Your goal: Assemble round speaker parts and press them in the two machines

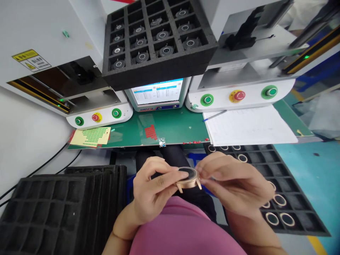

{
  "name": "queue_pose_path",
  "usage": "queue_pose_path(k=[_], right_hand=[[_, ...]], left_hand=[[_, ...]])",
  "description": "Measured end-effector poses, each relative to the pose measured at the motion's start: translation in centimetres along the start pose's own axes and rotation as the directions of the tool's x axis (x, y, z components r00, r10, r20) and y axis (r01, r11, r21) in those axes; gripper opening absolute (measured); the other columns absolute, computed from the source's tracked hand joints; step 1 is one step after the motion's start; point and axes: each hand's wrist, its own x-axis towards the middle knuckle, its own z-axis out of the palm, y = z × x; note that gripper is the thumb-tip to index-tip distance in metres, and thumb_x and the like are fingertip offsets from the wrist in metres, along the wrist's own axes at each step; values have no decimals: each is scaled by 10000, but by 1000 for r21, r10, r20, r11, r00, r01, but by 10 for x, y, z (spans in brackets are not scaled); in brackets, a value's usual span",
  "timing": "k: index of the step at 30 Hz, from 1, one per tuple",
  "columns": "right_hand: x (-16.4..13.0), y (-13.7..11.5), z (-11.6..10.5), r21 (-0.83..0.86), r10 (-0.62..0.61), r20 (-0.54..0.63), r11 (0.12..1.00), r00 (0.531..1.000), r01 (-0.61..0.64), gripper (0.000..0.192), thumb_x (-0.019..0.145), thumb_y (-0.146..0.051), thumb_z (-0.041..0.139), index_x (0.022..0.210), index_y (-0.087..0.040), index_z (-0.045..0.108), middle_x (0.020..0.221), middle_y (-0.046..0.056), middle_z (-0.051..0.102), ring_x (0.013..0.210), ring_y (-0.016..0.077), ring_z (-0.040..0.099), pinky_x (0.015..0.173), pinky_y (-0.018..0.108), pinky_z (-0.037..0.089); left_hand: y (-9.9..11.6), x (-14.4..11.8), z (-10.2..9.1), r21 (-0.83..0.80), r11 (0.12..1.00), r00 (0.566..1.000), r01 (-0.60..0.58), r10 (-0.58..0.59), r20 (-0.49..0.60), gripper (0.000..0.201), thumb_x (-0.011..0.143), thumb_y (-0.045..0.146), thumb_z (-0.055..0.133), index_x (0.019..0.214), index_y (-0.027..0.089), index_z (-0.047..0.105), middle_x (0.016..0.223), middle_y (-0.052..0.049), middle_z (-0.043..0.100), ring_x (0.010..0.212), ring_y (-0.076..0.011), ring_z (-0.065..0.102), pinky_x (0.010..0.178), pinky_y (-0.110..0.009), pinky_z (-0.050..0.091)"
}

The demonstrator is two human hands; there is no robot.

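A gold watch case (188, 179) with a dark round face is held up in front of my body, its lugs pointing down toward me. My left hand (156, 184) grips it from the left, thumb and fingers closed on its rim. On the other side my right hand (233, 180) pinches with its fingertips at the case's right edge; whether something small is between those fingers I cannot make out. Below my right forearm lies a black foam tray (302, 202) with gold-rimmed watch cases in some of its compartments.
A foam tray (159, 67) of dark watch cases sits above a monitor (156, 94), between two white machines with buttons (239, 95). Papers (249, 125), a pen (215, 116), red stickers (151, 132) and a green-dotted sheet (91, 136) lie on the green table (127, 132). Stacked black trays (45, 209) stand left.
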Motion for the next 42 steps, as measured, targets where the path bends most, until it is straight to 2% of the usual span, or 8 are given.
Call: queue_pose_path(k=[8, 14, 18, 20, 23, 31, 37, 42], right_hand=[[-10, 3, 1, -159, -28, -73, 987, 997, 16, 415, 744, -28, 747, 1068, -278, 686, 816, -1, 754, 690, 189, 705, 628, 349, 605], [-4, -15, -7, -192, -36, 140, 979, 989, 63, 299, 768, 56, 623, 909, -209, 619, 824, 23, 717, 730, 146, 692, 645, 278, 602], [-31, 2, -2, -47, 154, 18, 987, 988, -153, 283, 739, 46, 648, 718, -217, 547, 751, -14, 704, 684, 132, 684, 623, 262, 578], [-52, 34, -3, 86, 438, -244, 898, 865, -431, 269, 696, -54, 761, 660, -209, 544, 687, -26, 695, 656, 136, 678, 627, 263, 564], [-78, 97, -11, 174, 589, -498, 787, 637, -592, 271, 702, -183, 815, 715, -193, 544, 682, -40, 658, 622, 104, 639, 606, 228, 540], [-101, 190, -13, 365, 719, -639, 597, 273, -715, 179, 944, -297, 618, 1009, -129, 624, 895, 11, 646, 718, 113, 631, 646, 270, 563], [-102, 212, -11, 372, 709, -682, 549, 181, -749, 230, 946, -310, 613, 1100, -139, 609, 998, 39, 648, 792, 136, 644, 683, 296, 574], [-113, 204, -15, 231, 724, -641, 498, 254, -836, 210, 949, -325, 610, 1033, -133, 615, 881, 8, 636, 672, 101, 611, 594, 245, 545]], left_hand=[[-1, 1, 1, 13, 1000, 1000, 6, -5, -18, 236, 942, 186, 585, 1156, 214, 682, 861, -19, 639, 827, -135, 612, 805, -328, 524], [-4, -5, 0, 72, 997, 1000, -16, 14, 20, 233, 936, 177, 583, 1144, 207, 683, 812, -13, 638, 785, -140, 611, 781, -328, 531], [-13, -13, -3, 259, 957, 974, 129, -73, -214, 335, 857, 57, 640, 1136, 234, 700, 864, -6, 668, 822, -132, 629, 748, -262, 535], [-19, -16, -5, 190, 949, 901, 251, -157, -405, 319, 851, 54, 648, 1090, 253, 725, 885, -1, 683, 837, -131, 643, 739, -248, 537], [-26, -19, -7, 47, 939, 829, 340, -276, -486, 245, 869, 99, 649, 1029, 253, 752, 862, 3, 698, 813, -126, 659, 736, -238, 542], [-28, -31, -10, 10, 902, 855, 432, -405, -324, 209, 866, 144, 665, 1022, 244, 761, 899, -20, 719, 839, -145, 668, 759, -253, 544], [-32, -31, -12, 22, 890, 846, 455, -424, -323, 215, 869, 134, 661, 1020, 253, 759, 907, -8, 717, 844, -128, 662, 780, -232, 533], [-33, -36, -11, -5, 876, 843, 482, -465, -270, 191, 879, 152, 650, 1002, 253, 756, 902, -4, 710, 849, -126, 654, 786, -222, 517]])
